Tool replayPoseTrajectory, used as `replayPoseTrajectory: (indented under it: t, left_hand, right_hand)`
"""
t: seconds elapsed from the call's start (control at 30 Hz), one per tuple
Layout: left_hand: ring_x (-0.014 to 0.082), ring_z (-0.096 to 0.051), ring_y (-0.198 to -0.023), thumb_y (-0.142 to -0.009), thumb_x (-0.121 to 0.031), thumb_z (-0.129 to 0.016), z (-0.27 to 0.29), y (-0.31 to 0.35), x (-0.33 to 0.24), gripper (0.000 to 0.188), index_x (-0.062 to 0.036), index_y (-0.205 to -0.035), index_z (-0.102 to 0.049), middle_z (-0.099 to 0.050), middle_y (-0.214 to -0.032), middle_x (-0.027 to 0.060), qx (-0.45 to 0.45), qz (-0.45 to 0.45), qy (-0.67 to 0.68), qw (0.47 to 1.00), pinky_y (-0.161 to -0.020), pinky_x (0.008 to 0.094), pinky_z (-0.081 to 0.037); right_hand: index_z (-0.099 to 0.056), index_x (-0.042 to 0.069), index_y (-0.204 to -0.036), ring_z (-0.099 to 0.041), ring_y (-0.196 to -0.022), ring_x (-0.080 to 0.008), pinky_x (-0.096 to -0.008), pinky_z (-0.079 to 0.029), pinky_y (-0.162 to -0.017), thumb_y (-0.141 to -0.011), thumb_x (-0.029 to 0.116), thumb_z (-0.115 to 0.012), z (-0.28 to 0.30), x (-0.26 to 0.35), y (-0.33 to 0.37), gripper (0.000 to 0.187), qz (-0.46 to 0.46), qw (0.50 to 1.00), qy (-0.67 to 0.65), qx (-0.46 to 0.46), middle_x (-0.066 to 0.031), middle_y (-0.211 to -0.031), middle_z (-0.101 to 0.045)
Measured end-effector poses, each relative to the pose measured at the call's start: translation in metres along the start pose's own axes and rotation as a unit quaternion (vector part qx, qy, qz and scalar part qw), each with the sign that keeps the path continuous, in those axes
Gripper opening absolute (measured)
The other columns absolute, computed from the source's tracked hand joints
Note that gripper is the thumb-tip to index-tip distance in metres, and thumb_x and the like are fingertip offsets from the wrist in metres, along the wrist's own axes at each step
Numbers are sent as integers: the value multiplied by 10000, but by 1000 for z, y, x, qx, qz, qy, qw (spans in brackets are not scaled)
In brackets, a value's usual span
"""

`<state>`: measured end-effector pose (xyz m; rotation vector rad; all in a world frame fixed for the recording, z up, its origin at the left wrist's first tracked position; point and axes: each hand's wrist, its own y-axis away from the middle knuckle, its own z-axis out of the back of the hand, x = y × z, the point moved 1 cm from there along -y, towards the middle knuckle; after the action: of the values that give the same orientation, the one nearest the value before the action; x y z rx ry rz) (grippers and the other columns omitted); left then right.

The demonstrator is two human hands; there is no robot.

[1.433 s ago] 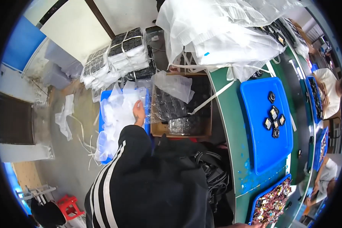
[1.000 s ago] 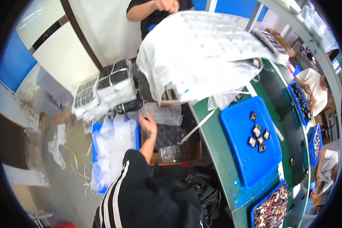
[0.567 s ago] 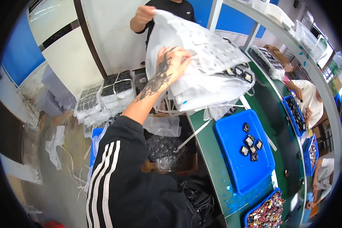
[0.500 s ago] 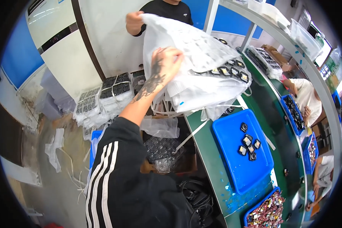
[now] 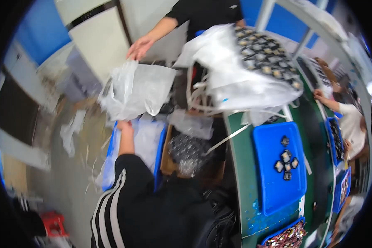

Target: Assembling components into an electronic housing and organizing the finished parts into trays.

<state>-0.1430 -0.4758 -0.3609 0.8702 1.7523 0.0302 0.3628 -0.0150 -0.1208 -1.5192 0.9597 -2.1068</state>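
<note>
The loose plastic sheet (image 5: 138, 89) is milky white and translucent, above a blue bin (image 5: 160, 151) with whitish film (image 5: 146, 140) inside. The sleeve (image 5: 130, 182) is black with three white stripes. On the green counter (image 5: 244, 177), flecked with bright blue, sits a plain blue tray (image 5: 273, 196); its small parts (image 5: 286, 157) are black with pale squares. The scraps (image 5: 289, 236) mix reddish brown, white and yellow. The carton (image 5: 166, 163) is brown, the stool (image 5: 53, 223) red.
</note>
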Motion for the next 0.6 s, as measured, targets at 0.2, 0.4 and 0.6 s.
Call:
replayPoseTrajectory:
  t: [0.2,0.4,0.6]
  left_hand:
    - [219,-597,-694,-815,-241,-703,143,-20,12,231,-97,-983,-638,-634,-816,49,-179,-68,-310,931,-578,350,-476]
    - [205,-601,-812,-850,-185,-686,220,11,3,237,-18,-1002,-615,-641,-866,77,-297,-200,-507,784,-701,337,-482]
    - [169,-596,-877,-921,-113,-622,33,5,-2,178,36,-1018,-614,-643,-899,70,18,-478,-187,858,-784,310,-488]
  right_hand:
    - [-663,-41,-979,-552,-827,-225,-345,-457,-783,-908,166,-662,-47,20,-17,219,-6,982,-17,189,-122,-912,-632]
    - [-667,-30,-991,-557,-777,-223,-341,-465,-734,-917,180,-649,-51,36,-22,224,-23,981,7,193,-122,-895,-641]
    - [-640,-10,-1021,-547,-826,-199,-324,-424,-790,-933,156,-599,-78,33,-64,193,-72,963,-92,242,-114,-913,-633]
